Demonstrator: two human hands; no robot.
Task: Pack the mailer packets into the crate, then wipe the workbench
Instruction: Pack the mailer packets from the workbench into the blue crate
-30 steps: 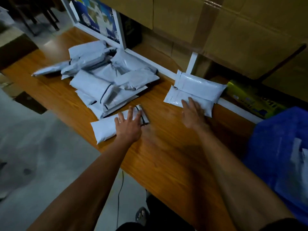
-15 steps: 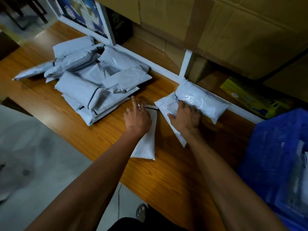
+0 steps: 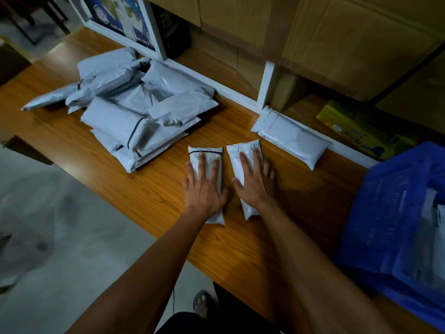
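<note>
Head view, looking down on a wooden workbench (image 3: 277,249).

- Left hand (image 3: 204,186): flat on a small white packet (image 3: 204,151), fingers straight and spread, pressing down, not curled round it. Packet lengthwise toward the body, dark stripe across its far end, near end showing below the palm.
- Right hand (image 3: 255,183): flat on a second white packet (image 3: 243,148), fingers straight and spread, thumb toward the left hand. Packet parallel to the first, just beside it, a narrow strip of bench between the two.
- Third packet (image 3: 291,138): larger, lying alone on the bench behind and to the right of the right hand, against the white frame rail (image 3: 231,91).
- Pile of grey-white packets (image 3: 125,109): heaped at the far left of the bench, overlapping, several with dark seal stripes; well apart from both hands.
- Blue crate (image 3: 390,208): at the right edge of the bench, near the right forearm; pale packets partly visible inside, blurred.
- Yellow box (image 3: 361,128): on the shelf beyond the frame rail, behind the crate.
- Cardboard cartons (image 3: 337,34): stacked along the back.
- Blue printed panel (image 3: 120,13): standing in the white frame, far left.
- Grey floor (image 3: 60,237): at the left, a sandalled foot (image 3: 202,302) at the bottom edge.
</note>
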